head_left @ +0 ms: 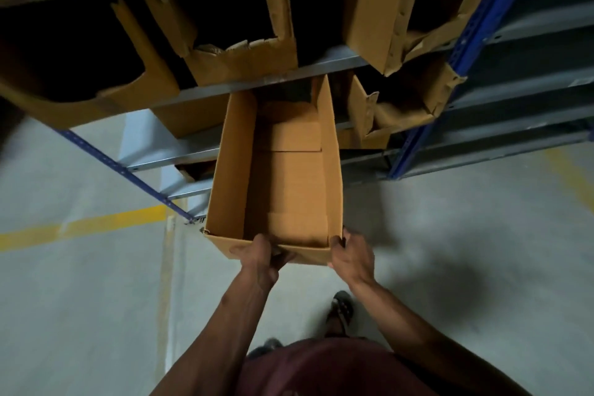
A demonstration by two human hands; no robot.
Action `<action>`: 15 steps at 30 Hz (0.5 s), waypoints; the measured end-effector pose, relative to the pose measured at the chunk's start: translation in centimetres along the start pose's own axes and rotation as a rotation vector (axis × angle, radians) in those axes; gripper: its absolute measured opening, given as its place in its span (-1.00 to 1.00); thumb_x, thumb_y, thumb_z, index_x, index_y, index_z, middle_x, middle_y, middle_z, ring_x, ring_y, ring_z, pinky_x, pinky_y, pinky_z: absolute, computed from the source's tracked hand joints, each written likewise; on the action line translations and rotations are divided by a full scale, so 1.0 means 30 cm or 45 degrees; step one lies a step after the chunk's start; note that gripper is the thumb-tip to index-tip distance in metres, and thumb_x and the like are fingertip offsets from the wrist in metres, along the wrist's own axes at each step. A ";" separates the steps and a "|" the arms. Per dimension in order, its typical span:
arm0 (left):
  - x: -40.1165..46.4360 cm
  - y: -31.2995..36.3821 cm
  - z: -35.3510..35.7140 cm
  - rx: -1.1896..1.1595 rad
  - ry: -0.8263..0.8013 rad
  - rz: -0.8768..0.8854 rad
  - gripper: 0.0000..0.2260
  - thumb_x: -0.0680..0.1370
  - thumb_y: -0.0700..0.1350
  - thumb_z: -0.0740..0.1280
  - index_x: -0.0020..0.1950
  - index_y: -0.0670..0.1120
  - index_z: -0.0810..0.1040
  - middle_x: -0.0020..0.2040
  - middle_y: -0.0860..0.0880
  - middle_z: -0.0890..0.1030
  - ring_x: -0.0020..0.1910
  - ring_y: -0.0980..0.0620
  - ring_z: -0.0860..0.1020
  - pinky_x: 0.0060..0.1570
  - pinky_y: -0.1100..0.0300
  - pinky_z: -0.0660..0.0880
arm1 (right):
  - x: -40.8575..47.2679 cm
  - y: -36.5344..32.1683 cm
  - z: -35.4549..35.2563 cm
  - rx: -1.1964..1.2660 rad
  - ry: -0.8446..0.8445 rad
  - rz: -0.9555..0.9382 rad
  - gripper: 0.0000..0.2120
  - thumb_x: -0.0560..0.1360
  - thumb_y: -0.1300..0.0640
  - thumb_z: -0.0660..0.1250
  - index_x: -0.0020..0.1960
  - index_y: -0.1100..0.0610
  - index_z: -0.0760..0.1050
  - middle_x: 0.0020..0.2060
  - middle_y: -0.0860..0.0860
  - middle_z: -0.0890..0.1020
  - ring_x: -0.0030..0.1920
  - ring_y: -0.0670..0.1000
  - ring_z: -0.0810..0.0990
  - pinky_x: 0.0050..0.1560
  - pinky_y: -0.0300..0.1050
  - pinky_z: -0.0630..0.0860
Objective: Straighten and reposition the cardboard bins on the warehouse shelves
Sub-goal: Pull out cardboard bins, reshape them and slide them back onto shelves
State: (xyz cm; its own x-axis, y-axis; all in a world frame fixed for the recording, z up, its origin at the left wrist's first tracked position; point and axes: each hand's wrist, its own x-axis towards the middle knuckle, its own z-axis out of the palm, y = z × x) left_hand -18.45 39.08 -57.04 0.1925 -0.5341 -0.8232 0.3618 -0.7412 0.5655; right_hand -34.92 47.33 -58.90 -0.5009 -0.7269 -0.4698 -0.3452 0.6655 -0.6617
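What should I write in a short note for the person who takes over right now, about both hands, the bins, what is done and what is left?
Left hand: grips the near end wall of the open bin, thumb over the rim.
Right hand: grips the same bin at its near right corner.
The open bin is empty and sticks far out of the rack, its far end under the grey shelf beam.
The torn bins above it sit crooked, and one bin to the right stands tilted.
Done: the open bin is in hand.
Left: probably push it in straight, then square the other bins.
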 end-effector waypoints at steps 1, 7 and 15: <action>-0.016 -0.011 -0.049 0.016 -0.019 0.003 -0.35 0.58 -0.36 0.29 0.58 -0.01 0.13 0.14 -0.20 0.47 -0.07 -0.24 0.57 -0.30 -0.19 0.70 | -0.063 0.013 0.006 -0.004 0.016 -0.036 -0.69 0.46 -0.15 0.11 -0.10 0.03 0.52 -0.28 0.02 0.69 -0.24 0.09 0.71 -0.13 0.01 0.63; -0.069 -0.046 -0.401 0.180 -0.116 0.107 -0.51 0.49 -0.44 0.25 0.24 0.07 0.37 0.14 -0.23 0.51 0.00 -0.30 0.59 -0.09 -0.34 0.67 | -0.377 0.100 0.061 -0.093 -0.102 -0.180 -0.53 0.46 -0.34 0.23 0.17 -0.06 0.58 0.13 -0.13 0.70 0.20 -0.02 0.65 0.12 -0.08 0.56; -0.256 -0.039 -0.869 0.491 -0.184 0.380 -0.44 0.58 -0.26 0.37 0.51 0.17 0.42 -0.10 -0.27 0.69 -0.27 -0.27 0.68 -0.27 -0.27 0.68 | -0.682 0.092 0.040 -0.127 0.023 -0.317 -0.36 0.60 -0.02 0.38 0.61 0.01 0.25 0.50 0.01 0.42 0.46 0.10 0.45 0.43 -0.03 0.42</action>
State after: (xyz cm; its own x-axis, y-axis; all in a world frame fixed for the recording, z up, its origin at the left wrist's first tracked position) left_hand 3.43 54.65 -52.71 0.0977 -0.7763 -0.6228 -0.0583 -0.6292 0.7751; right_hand -24.68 63.84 -51.82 -0.4041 -0.8680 -0.2886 -0.5357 0.4803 -0.6945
